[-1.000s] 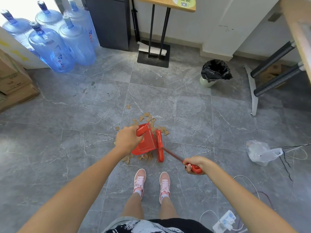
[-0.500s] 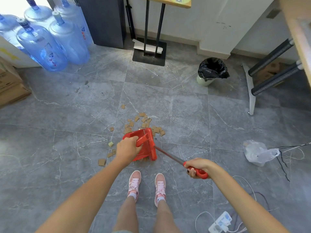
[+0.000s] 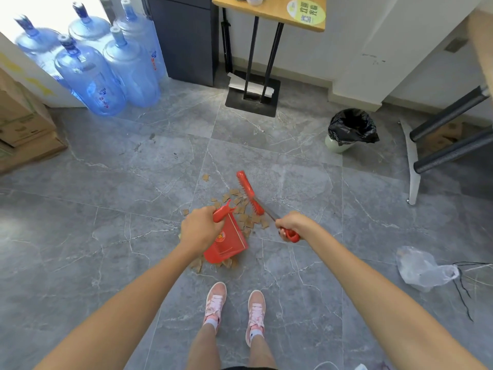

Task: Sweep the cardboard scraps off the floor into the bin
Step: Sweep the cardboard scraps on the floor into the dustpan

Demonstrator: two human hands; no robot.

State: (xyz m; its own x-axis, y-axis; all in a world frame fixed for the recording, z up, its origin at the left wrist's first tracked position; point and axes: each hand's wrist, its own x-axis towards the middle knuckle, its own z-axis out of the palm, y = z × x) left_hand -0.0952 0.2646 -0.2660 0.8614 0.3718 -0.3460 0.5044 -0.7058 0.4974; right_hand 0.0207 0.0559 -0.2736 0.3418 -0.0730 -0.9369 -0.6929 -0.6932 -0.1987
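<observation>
My left hand (image 3: 198, 231) grips pan (image 3: 228, 241) beside scraps (image 3: 245, 217), to catch them | right hand (image 3: 289, 225) grips brush (image 3: 249, 192), head beyond them, to rake nearer | bin (image 3: 349, 129) far right

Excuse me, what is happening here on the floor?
A person is sweeping up cardboard scraps. The left hand grips the handle of a red dustpan, and the right hand grips a red brush whose head is on the far side of the pile. Most scraps lie on the floor between brush and dustpan, with a few by the dustpan's near edge. The bin with its black bag stands apart, near the wall.
</observation>
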